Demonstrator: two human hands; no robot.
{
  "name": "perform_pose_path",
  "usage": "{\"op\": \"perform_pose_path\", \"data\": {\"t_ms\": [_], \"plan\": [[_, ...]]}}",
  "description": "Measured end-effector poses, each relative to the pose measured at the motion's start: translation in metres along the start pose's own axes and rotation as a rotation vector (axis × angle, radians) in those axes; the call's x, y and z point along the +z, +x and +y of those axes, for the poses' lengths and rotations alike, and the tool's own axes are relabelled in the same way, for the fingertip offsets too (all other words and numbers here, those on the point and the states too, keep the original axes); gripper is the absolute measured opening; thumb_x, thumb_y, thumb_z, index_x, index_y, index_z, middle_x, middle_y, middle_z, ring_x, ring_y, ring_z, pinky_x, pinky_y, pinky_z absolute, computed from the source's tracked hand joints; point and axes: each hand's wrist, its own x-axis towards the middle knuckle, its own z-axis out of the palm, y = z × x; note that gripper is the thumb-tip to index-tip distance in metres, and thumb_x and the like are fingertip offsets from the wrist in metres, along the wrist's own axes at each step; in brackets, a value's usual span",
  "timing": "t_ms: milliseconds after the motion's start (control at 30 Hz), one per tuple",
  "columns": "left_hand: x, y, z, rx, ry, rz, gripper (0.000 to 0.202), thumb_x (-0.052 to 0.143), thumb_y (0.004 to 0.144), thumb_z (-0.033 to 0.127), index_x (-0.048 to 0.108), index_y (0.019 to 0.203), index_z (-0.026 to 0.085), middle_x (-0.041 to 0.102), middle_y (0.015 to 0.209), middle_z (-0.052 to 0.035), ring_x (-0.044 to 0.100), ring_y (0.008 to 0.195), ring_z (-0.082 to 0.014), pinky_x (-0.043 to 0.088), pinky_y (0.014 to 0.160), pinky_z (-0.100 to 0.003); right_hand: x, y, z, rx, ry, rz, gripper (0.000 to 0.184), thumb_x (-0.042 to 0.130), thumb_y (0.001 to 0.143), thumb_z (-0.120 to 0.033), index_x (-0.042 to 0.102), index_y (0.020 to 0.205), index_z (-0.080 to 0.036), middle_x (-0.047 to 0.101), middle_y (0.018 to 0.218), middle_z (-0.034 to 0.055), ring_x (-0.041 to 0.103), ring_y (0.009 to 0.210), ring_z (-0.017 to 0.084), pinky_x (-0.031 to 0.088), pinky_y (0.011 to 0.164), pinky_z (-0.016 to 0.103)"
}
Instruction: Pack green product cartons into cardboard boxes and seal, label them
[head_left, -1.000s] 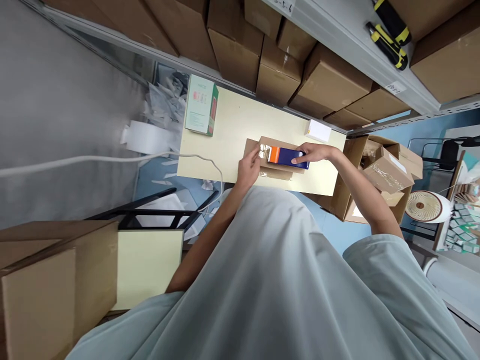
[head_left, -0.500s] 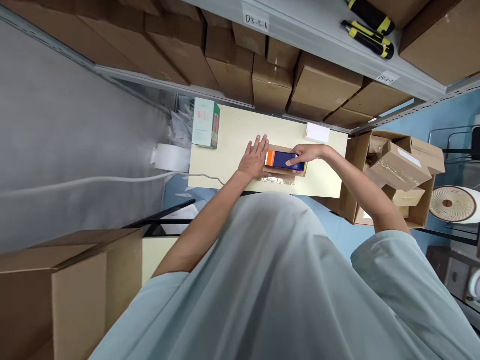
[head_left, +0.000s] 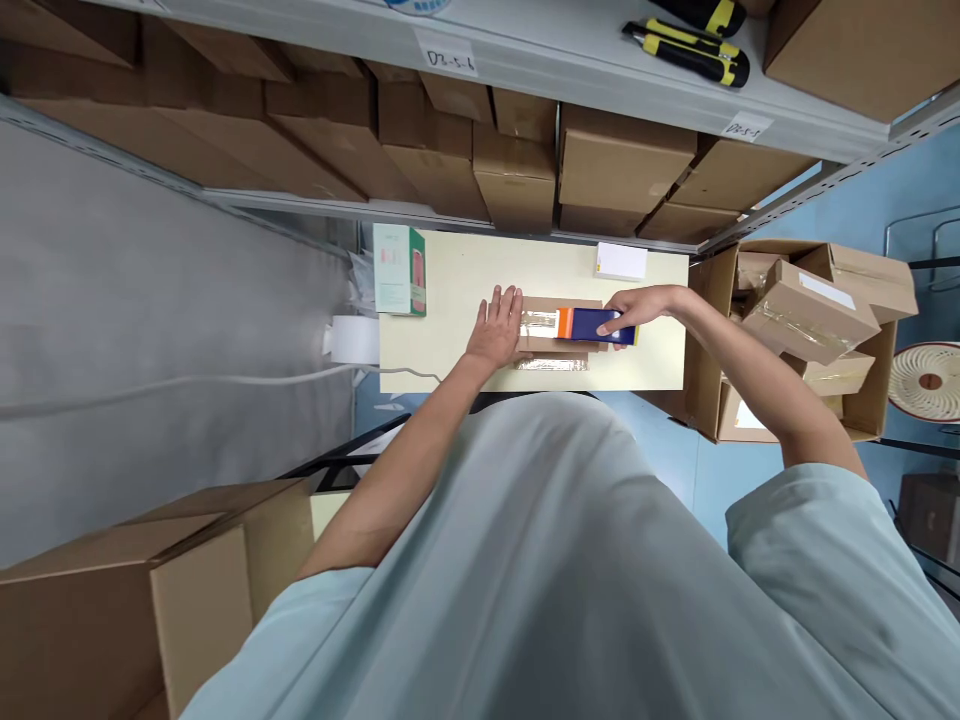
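Observation:
A small cardboard box [head_left: 544,345] lies on the pale yellow table [head_left: 465,270], with shiny clear tape across its top. My left hand [head_left: 496,330] rests flat on the box's left end, fingers stretched out. My right hand [head_left: 636,308] grips a blue and orange tape dispenser [head_left: 592,324] that lies on the box's right part. A strip of clear tape runs from the dispenser toward my left hand.
A green and white carton [head_left: 400,268] stands at the table's left end, a white pad [head_left: 621,261] at the back right. Shelves of brown boxes [head_left: 517,170] rise behind. An open carton of parcels [head_left: 802,330] stands right; yellow-black knives [head_left: 686,50] lie above.
The dispenser has slid right along the box, leaving tape behind it. My left hand went from gripping the box's end to lying flat on it. The view tilted upward.

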Motion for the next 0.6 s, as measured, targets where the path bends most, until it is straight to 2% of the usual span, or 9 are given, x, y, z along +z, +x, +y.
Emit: {"op": "perform_pose_path", "data": {"t_ms": [133, 333, 467, 600], "plan": [[-0.003, 0.001, 0.003, -0.023, -0.002, -0.007, 0.147, 0.081, 0.086, 0.075, -0.002, 0.181, -0.001, 0.004, 0.188, -0.0329, -0.001, 0.176, -0.0520, 0.006, 0.142, -0.066, -0.009, -0.046, 0.033, 0.114, 0.016, -0.032, 0.077, 0.081, 0.080, -0.089, 0.080, 0.101, -0.014, 0.083, 0.093, 0.0093, 0.077, 0.092, 0.026, 0.058, 0.088, 0.035], [-0.007, 0.000, 0.007, -0.024, -0.005, 0.002, 0.151, 0.081, 0.082, 0.081, 0.004, 0.180, -0.003, 0.007, 0.187, -0.0352, 0.004, 0.175, -0.0547, 0.011, 0.141, -0.068, -0.021, -0.097, 0.073, 0.162, 0.066, -0.104, 0.080, 0.080, 0.080, -0.089, 0.080, 0.105, -0.013, 0.082, 0.100, 0.0089, 0.076, 0.098, 0.024, 0.057, 0.090, 0.034], [-0.008, 0.000, 0.008, -0.022, -0.012, 0.002, 0.150, 0.080, 0.082, 0.082, 0.005, 0.180, -0.003, 0.008, 0.187, -0.0362, 0.006, 0.175, -0.0562, 0.013, 0.140, -0.069, -0.028, -0.102, 0.081, 0.251, -0.074, -0.050, 0.081, 0.079, 0.083, -0.087, 0.080, 0.109, -0.010, 0.082, 0.105, 0.0097, 0.076, 0.102, 0.024, 0.056, 0.092, 0.034], [-0.007, 0.002, 0.009, -0.030, -0.020, -0.004, 0.150, 0.080, 0.082, 0.082, 0.005, 0.180, -0.003, 0.008, 0.187, -0.0362, 0.007, 0.174, -0.0570, 0.014, 0.140, -0.070, -0.036, -0.086, 0.083, 0.310, -0.144, -0.030, 0.081, 0.081, 0.082, -0.087, 0.081, 0.106, -0.010, 0.082, 0.104, 0.0115, 0.076, 0.104, 0.027, 0.055, 0.095, 0.036]]}}
